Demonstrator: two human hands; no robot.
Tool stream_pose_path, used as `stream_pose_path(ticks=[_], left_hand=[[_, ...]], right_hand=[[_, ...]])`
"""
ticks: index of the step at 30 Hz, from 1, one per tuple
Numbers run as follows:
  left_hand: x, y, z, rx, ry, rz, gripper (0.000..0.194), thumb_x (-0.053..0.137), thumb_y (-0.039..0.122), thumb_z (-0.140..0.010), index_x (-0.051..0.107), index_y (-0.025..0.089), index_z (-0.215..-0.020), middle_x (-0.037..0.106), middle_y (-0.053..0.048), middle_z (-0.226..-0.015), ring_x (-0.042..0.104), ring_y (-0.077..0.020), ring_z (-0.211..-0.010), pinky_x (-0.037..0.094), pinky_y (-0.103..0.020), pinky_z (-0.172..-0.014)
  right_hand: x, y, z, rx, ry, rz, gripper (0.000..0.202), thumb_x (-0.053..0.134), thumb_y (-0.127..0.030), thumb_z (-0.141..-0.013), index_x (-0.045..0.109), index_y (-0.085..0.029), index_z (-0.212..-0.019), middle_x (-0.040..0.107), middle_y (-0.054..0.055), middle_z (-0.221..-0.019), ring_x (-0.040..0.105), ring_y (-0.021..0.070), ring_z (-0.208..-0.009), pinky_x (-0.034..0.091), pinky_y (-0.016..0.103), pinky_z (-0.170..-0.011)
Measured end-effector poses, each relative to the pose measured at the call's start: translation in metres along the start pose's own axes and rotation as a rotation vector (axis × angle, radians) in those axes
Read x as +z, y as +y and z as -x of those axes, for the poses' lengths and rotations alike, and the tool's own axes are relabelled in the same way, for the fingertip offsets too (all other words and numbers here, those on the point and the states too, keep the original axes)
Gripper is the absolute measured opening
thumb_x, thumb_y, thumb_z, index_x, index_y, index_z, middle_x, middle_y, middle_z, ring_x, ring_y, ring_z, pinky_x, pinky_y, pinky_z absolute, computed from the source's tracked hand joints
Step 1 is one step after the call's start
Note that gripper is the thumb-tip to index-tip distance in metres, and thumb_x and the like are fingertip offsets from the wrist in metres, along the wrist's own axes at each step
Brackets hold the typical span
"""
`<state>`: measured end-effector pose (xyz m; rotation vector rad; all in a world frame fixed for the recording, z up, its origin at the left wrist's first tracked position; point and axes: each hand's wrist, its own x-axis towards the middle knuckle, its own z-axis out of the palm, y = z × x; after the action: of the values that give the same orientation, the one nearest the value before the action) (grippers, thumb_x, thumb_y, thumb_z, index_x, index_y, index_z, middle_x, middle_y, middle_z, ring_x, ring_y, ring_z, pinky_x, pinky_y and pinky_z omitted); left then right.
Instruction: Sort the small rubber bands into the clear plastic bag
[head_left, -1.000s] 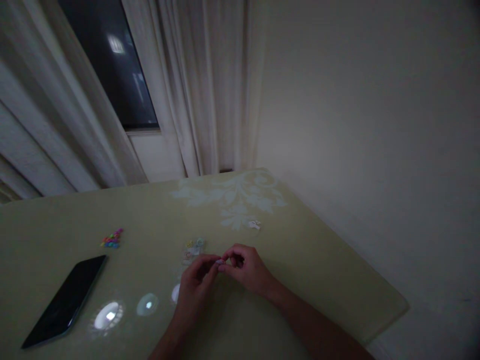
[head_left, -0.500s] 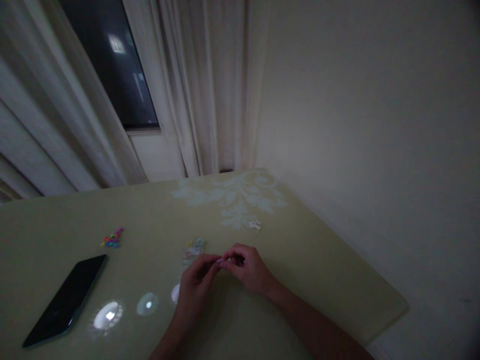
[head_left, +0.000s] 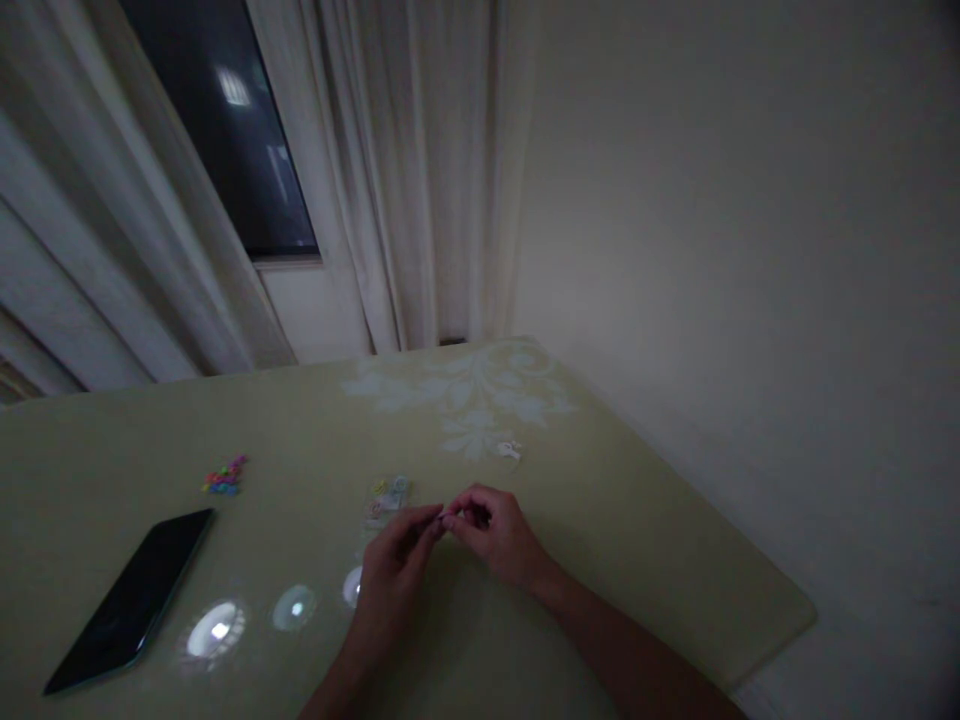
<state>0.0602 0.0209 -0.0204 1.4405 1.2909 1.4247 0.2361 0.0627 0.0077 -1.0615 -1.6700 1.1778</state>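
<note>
My left hand (head_left: 397, 560) and my right hand (head_left: 495, 532) meet fingertip to fingertip above the table, each closed in a pinch. Between the fingertips is something tiny and pale, too small and dim to name. Just beyond my left hand lies a small clear bag or tray (head_left: 388, 497) with yellow, light blue and reddish bits in it. Farther back, past my right hand, a small crumpled white piece (head_left: 510, 450) rests on the table. A cluster of small bright beads (head_left: 223, 477) in several colours sits to the left.
A dark phone or tablet (head_left: 131, 600) lies flat at the left of the pale green table (head_left: 300, 430). Round lamp reflections shine on the glossy top. Curtains (head_left: 420, 180) and a dark window stand behind; a plain wall (head_left: 712, 250) borders the right side.
The fingertips have shifted very slightly, with the small pale thing between them a touch farther right and up. The things on the table have not moved.
</note>
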Motion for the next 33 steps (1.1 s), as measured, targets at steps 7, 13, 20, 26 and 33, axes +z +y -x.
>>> stream_pose_path(ticks=[7,13,20,26,33], left_hand=[[-0.0022,-0.0044,0.0024,0.119,0.032,-0.046,0.012,0.072,0.034,-0.093,0.074,0.023,-0.099,0.078,-0.006,-0.102,0.077,-0.0214,-0.094,0.063,-0.032,-0.085],[-0.0022,-0.0056,0.0012,0.128,-0.029,-0.067,0.016,0.071,0.034,-0.095,0.077,0.023,-0.105,0.078,-0.007,-0.103,0.076,-0.0221,-0.094,0.063,-0.033,-0.086],[-0.0020,-0.0035,-0.0004,0.127,-0.010,-0.058,0.017,0.073,0.035,-0.094,0.080,0.025,-0.105,0.080,-0.007,-0.104,0.078,-0.0224,-0.096,0.064,-0.033,-0.087],[-0.0024,-0.0068,-0.0011,0.129,0.039,-0.083,0.018,0.074,0.036,-0.091,0.085,0.030,-0.104,0.082,-0.006,-0.117,0.078,-0.0251,-0.106,0.065,-0.036,-0.092],[-0.0022,-0.0032,-0.0034,0.064,0.049,-0.068,0.020,0.077,0.040,-0.087,0.085,0.029,-0.101,0.083,-0.006,-0.113,0.080,-0.0261,-0.104,0.066,-0.037,-0.093]], right_hand=[[0.0008,0.0003,-0.0012,0.016,0.071,-0.031,0.029,0.077,-0.044,-0.084,0.075,-0.015,-0.084,0.048,-0.005,-0.062,0.042,0.0116,-0.060,0.032,0.026,-0.056],[0.0013,0.0016,-0.0002,-0.003,0.029,-0.043,0.033,0.080,-0.047,-0.083,0.077,-0.015,-0.088,0.046,-0.005,-0.064,0.040,0.0112,-0.060,0.030,0.026,-0.056],[0.0023,0.0015,0.0006,-0.028,0.034,-0.011,0.029,0.079,-0.044,-0.084,0.077,-0.015,-0.089,0.048,-0.004,-0.066,0.042,0.0118,-0.061,0.032,0.026,-0.056],[0.0031,0.0030,0.0003,-0.069,0.057,0.026,0.020,0.075,-0.035,-0.086,0.078,-0.016,-0.089,0.049,-0.004,-0.066,0.044,0.0119,-0.061,0.034,0.026,-0.058],[0.0052,0.0033,0.0016,-0.095,0.045,0.027,0.021,0.071,-0.036,-0.090,0.076,-0.016,-0.088,0.053,-0.003,-0.068,0.045,0.0123,-0.062,0.035,0.026,-0.059]])
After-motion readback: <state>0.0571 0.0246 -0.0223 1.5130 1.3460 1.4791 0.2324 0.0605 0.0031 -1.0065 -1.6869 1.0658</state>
